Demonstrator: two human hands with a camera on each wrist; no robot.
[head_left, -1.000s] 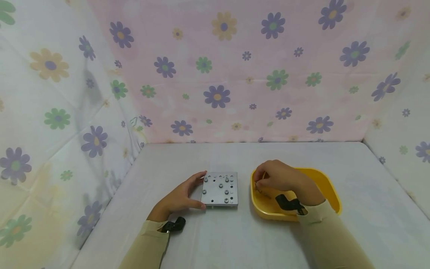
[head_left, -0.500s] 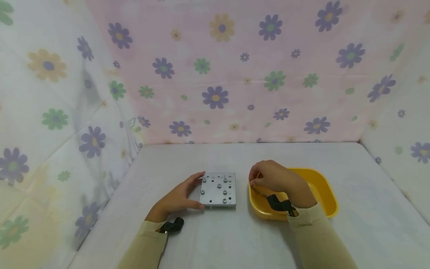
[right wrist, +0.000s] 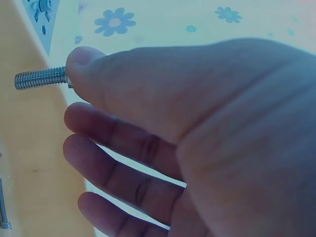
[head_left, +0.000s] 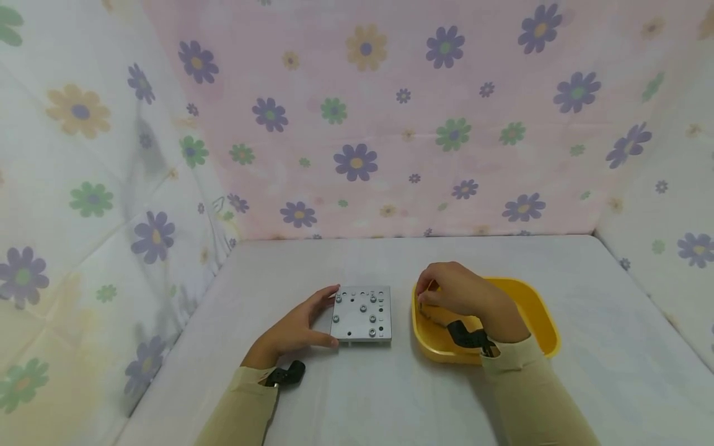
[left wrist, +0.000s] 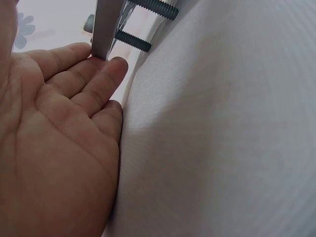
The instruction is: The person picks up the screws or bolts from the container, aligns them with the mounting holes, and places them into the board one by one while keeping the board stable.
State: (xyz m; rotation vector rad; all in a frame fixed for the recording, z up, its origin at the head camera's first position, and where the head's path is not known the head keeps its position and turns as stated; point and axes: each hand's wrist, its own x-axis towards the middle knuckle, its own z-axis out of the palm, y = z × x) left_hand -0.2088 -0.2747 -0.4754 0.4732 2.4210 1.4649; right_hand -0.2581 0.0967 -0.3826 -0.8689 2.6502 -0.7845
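Note:
A square silver metal plate [head_left: 357, 323] lies left of centre in the head view, with several socket-head screws in its top and more holes around them. My left hand [head_left: 295, 325] holds its left side, thumb at the near corner and a fingertip at the far one. Dark threaded screw ends [left wrist: 133, 40] stick out beneath the plate in the left wrist view. Over the left end of a yellow tray [head_left: 446, 355], my right hand [head_left: 463, 294] pinches a screw [right wrist: 42, 78] between thumb and forefinger, its threaded end pointing away. The screw's head is hidden.
Another screw [right wrist: 4, 210] lies inside the tray in the right wrist view. White cloth covers the table [head_left: 357, 396]. Flowered fabric walls [head_left: 312, 167] stand behind and at both sides.
My right hand has shifted to the tray's left wall and risen slightly, with the screw in its fingers. The left hand and plate stay in place. The head view has shifted a little.

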